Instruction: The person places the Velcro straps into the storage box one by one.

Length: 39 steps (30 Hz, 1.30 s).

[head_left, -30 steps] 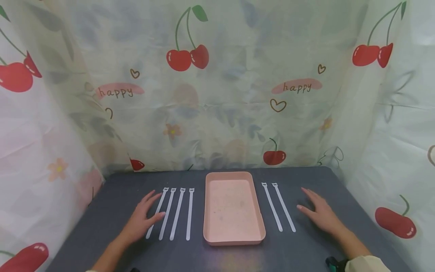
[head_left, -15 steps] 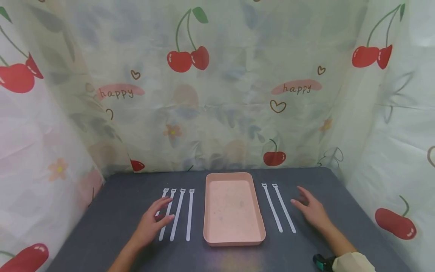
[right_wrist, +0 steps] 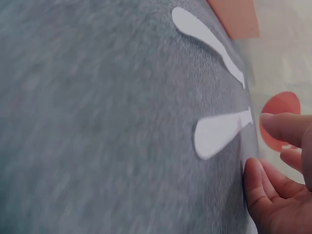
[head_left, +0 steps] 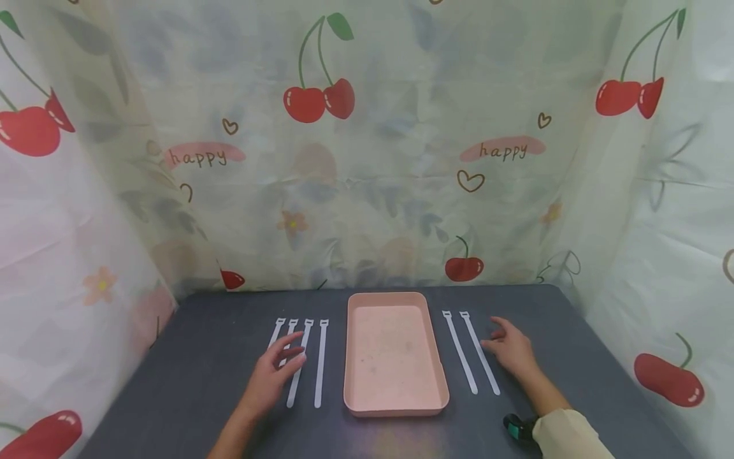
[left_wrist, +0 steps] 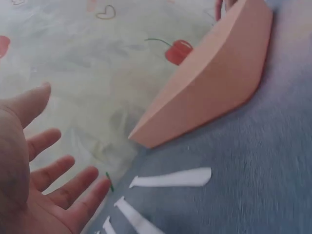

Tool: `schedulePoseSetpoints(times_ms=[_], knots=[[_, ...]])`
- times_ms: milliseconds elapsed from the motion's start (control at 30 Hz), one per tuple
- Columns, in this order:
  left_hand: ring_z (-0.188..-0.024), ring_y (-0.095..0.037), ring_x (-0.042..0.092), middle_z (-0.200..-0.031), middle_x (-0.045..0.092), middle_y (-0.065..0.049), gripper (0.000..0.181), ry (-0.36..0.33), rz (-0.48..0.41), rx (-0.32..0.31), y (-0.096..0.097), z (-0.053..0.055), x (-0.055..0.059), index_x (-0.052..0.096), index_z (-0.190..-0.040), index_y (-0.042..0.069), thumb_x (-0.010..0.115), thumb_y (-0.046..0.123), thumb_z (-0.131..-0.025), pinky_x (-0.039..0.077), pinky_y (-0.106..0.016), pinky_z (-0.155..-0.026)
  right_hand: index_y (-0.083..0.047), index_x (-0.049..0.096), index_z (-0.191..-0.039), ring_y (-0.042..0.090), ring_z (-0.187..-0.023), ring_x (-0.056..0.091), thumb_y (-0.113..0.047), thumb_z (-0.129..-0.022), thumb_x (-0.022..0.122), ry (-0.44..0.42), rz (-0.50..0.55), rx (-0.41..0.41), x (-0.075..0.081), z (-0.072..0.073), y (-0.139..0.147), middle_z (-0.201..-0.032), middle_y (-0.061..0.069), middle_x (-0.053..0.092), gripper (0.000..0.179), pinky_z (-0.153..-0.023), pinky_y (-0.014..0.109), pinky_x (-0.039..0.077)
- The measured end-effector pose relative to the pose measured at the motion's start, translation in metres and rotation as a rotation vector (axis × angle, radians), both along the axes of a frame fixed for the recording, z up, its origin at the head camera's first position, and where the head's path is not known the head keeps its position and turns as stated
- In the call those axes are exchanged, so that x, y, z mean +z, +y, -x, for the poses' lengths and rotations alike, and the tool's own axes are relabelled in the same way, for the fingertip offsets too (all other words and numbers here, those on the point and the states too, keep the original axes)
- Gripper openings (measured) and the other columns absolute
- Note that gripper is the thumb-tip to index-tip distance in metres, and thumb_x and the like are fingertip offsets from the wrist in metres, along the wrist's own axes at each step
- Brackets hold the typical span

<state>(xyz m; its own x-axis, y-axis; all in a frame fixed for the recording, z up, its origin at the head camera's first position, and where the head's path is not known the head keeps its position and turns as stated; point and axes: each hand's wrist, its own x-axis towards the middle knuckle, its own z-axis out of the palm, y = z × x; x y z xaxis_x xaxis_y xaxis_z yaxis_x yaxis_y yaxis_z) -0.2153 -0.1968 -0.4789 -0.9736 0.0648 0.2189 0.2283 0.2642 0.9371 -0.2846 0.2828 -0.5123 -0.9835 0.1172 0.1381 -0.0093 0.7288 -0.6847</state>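
Several white straps with slotted heads, like cable ties, lie in a row left of the pink tray (head_left: 395, 357); the rightmost strap (head_left: 321, 366) shows whole. My left hand (head_left: 269, 376) hovers over this row with fingers spread, hiding parts of the straps. In the left wrist view its palm and fingers hold nothing. Right of the tray lie two more straps, an inner strap (head_left: 460, 350) and an outer strap (head_left: 487, 370). Beside the outer one is my right hand (head_left: 513, 350), thumb and fingertips near its upper half, with a gap between thumb and index finger in the right wrist view.
A dark grey table (head_left: 218, 338) carries everything. Behind and at both sides hangs a pale curtain (head_left: 367, 210) printed with cherries and flowers. A dark band (head_left: 518, 428) is on the right wrist beside a cream sleeve (head_left: 568, 433).
My left hand has moved right, across the left row of straps. My right hand has moved left to the outer right strap, its fingers bending more. Straps and tray have stayed put.
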Motion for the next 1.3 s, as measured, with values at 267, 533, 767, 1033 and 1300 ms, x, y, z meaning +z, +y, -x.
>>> schedulePoseSetpoints(times_ms=[267, 533, 767, 1033, 1300], knots=[[-0.118, -0.030, 0.057, -0.137, 0.053, -0.010, 0.047, -0.035, -0.054, 0.034, 0.022, 0.008, 0.001, 0.054, -0.136, 0.011, 0.068, 0.022, -0.092, 0.043, -0.052, -0.097, 0.007, 0.050, -0.131, 0.026, -0.074, 0.058, -0.007, -0.079, 0.076, -0.023, -0.059, -0.023, 0.001, 0.006, -0.011, -0.083, 0.011, 0.062, 0.059, -0.069, 0.044, 0.045], [-0.115, -0.032, 0.059, -0.138, 0.052, -0.017, 0.051, -0.108, -0.117, -0.079, 0.038, 0.017, -0.004, 0.055, -0.134, 0.007, 0.073, 0.014, -0.087, 0.048, -0.044, -0.093, 0.008, 0.053, -0.128, 0.020, -0.065, 0.054, -0.006, -0.078, 0.077, -0.028, -0.102, 0.010, 0.004, 0.005, -0.017, -0.075, 0.005, 0.059, 0.057, -0.061, 0.037, 0.043], [-0.109, -0.033, 0.061, -0.137, 0.052, -0.021, 0.055, -0.130, -0.078, -0.129, 0.049, 0.019, -0.007, 0.052, -0.136, 0.001, 0.073, 0.004, -0.085, 0.050, -0.043, -0.088, 0.009, 0.055, -0.125, 0.020, -0.065, 0.055, -0.004, -0.078, 0.077, -0.038, -0.140, -0.010, 0.007, 0.005, -0.026, -0.074, 0.006, 0.060, 0.054, -0.060, 0.037, 0.044], [-0.104, -0.030, 0.063, -0.129, 0.057, -0.020, 0.060, -0.168, -0.050, -0.154, 0.056, 0.018, -0.020, 0.052, -0.136, 0.000, 0.074, 0.002, -0.081, 0.051, -0.034, -0.079, 0.012, 0.054, -0.124, 0.024, -0.068, 0.057, 0.000, -0.074, 0.075, -0.022, -0.210, -0.011, 0.009, -0.002, -0.032, -0.074, 0.008, 0.060, 0.055, -0.064, 0.043, 0.047], [-0.098, -0.026, 0.064, -0.117, 0.063, -0.017, 0.060, -0.195, -0.018, -0.180, 0.059, 0.014, -0.032, 0.054, -0.135, 0.000, 0.076, 0.000, -0.079, 0.052, -0.033, -0.077, 0.011, 0.056, -0.123, 0.020, -0.062, 0.056, 0.005, -0.072, 0.072, -0.002, -0.177, -0.004, 0.007, -0.005, -0.027, -0.067, 0.005, 0.059, 0.053, -0.057, 0.037, 0.045]])
